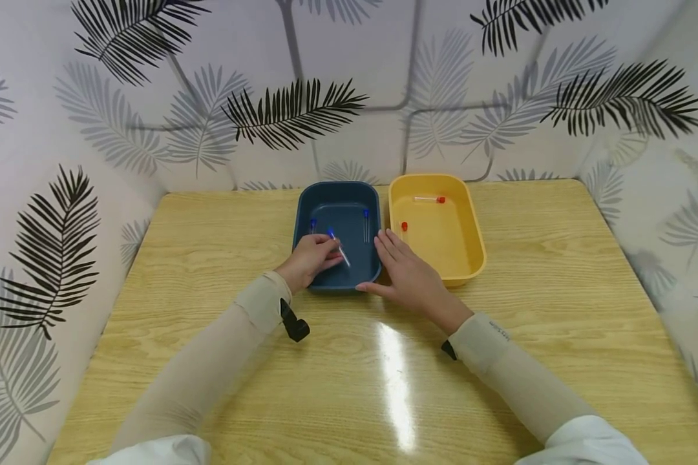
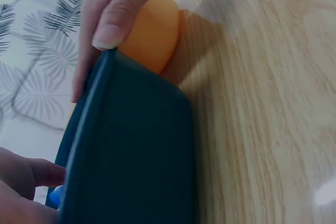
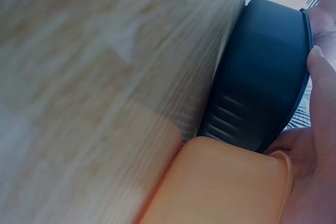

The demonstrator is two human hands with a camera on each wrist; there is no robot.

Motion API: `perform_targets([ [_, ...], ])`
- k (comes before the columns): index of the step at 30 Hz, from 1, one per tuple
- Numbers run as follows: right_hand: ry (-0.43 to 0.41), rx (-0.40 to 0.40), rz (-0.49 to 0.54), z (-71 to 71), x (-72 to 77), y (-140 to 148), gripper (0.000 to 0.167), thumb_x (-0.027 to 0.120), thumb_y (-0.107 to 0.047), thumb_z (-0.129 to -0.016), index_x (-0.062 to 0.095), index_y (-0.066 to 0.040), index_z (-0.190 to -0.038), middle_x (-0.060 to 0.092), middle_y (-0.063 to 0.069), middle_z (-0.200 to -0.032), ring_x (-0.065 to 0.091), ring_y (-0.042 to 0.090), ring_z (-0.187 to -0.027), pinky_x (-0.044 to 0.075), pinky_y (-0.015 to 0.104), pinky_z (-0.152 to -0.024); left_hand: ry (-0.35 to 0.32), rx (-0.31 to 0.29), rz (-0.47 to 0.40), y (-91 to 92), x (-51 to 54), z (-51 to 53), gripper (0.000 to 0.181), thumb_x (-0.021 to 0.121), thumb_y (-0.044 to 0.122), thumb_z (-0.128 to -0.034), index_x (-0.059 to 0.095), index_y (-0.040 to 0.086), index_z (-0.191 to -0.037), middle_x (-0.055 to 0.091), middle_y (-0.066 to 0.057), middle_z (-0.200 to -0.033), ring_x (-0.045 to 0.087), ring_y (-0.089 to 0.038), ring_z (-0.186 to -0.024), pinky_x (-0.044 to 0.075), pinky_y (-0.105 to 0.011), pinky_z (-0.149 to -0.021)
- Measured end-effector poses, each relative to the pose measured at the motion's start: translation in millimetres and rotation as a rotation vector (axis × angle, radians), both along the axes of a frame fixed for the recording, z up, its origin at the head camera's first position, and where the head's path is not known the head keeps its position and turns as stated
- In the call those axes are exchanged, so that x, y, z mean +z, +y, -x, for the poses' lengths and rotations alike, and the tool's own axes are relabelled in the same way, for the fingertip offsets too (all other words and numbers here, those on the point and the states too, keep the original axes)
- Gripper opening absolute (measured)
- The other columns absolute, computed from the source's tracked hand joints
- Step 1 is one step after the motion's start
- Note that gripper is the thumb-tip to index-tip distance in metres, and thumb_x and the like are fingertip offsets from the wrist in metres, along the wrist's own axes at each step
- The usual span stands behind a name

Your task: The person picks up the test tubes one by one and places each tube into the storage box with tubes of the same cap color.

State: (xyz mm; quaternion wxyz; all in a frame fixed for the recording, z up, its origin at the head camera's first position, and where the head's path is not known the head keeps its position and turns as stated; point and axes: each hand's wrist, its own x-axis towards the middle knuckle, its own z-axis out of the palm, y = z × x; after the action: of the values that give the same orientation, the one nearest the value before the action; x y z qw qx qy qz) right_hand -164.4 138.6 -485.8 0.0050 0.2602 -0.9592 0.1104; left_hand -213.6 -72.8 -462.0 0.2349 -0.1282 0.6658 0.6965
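My left hand (image 1: 311, 259) reaches over the left front of the dark blue tray (image 1: 338, 287) and pinches a clear test tube (image 1: 346, 256) with a blue cap. The tube tilts, cap toward the back. Two more blue-capped tubes, one at the left (image 1: 313, 225) and one at the right (image 1: 366, 226), are inside this tray. My right hand (image 1: 413, 278) rests at the tray's right front corner. Its thumb (image 2: 111, 32) touches the front rim, while its straight fingers lie along the right side, beside the yellow tray (image 1: 478, 248). The left fingertips are partly hidden in the left wrist view.
Inside the yellow tray are two red-capped tubes, one at the back (image 1: 429, 199) and one at the left (image 1: 404, 227), partly hidden. Both trays stand side by side on a wooden table (image 1: 558, 290). A leaf-patterned wall covering (image 1: 372, 77) rises behind.
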Motion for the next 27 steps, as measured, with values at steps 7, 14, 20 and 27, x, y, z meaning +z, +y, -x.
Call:
perform_targets([
  [7, -0.011, -0.003, -0.007, -0.9, -0.9, 0, 0.1, 0.041, -0.074, -0.081, 0.018, -0.004, -0.148, 0.01, 0.011, -0.154, 0.001, 0.021, -0.141, 0.011, 0.037, -0.112, 0.017, -0.023, 0.106, 3.2, -10.7, 4.5, 0.026, 0.051, 0.006, -0.0952, 0.054, -0.009, -0.115, 0.055, -0.019, -0.117, 0.059, -0.019, -0.089, 0.051, -0.029, -0.082],
  [14, -0.003, -0.001, 0.002, -1.2, -1.1, 0, 0.1, 0.042, -0.074, -0.081, 0.018, -0.003, -0.148, 0.01, 0.011, -0.154, 0.002, 0.021, -0.141, 0.012, 0.037, -0.112, -0.01, -0.024, 0.157, 5.0, -15.6, 9.2, 0.027, 0.053, 0.006, -0.0944, 0.053, -0.007, -0.118, 0.057, -0.019, -0.113, 0.061, -0.021, -0.09, 0.051, -0.028, -0.082],
  [20, 0.001, 0.002, 0.012, -0.4, -2.3, 0, 0.099, 0.044, -0.072, -0.081, 0.019, -0.004, -0.148, 0.011, 0.011, -0.154, 0.002, 0.021, -0.141, 0.013, 0.037, -0.112, -0.008, -0.028, 0.191, 5.6, -18.8, 11.7, 0.029, 0.055, 0.007, -0.0934, 0.052, -0.007, -0.119, 0.059, -0.017, -0.108, 0.063, -0.019, -0.087, 0.052, -0.026, -0.078],
  [27, 0.003, -0.003, 0.003, 0.4, -1.6, 0, 0.099, 0.043, -0.073, -0.081, 0.018, -0.004, -0.148, 0.01, 0.01, -0.154, 0.002, 0.021, -0.141, 0.013, 0.038, -0.112, 0.012, -0.051, 0.226, 5.9, -19.6, 13.0, 0.028, 0.057, 0.009, -0.093, 0.055, -0.007, -0.116, 0.06, -0.015, -0.101, 0.064, -0.017, -0.083, 0.053, -0.027, -0.077],
])
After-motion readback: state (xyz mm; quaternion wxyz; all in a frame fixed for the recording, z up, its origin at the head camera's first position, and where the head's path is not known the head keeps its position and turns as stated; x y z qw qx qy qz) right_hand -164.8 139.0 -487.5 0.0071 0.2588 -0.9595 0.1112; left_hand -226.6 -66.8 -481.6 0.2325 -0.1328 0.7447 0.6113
